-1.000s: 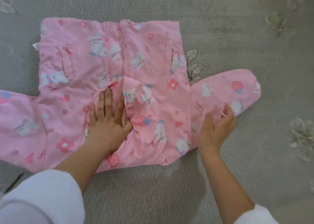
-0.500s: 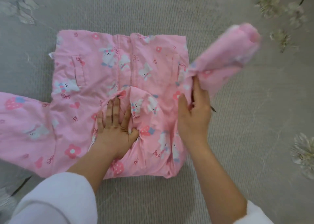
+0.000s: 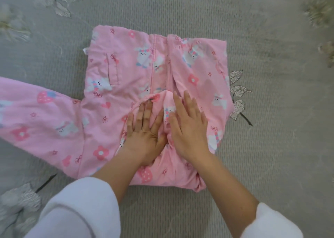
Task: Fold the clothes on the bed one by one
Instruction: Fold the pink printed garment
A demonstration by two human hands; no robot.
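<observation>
Pink garment (image 3: 126, 71), printed with white rabbits, red flowers and strawberries, lying flat in the middle of the grey leaf-patterned bedspread (image 3: 271, 147). 1 sleeve (image 3: 36, 115) extends to the left; the opposite side is folded over the body. Left hand (image 3: 144, 131) and right hand (image 3: 189, 127) press side by side on the bunched centre fabric, fingers straight, slightly spread, gripping nothing.

The pink animal-print jacket (image 3: 126, 71) lies flat on the bed, right sleeve folded across, left sleeve outstretched.
</observation>
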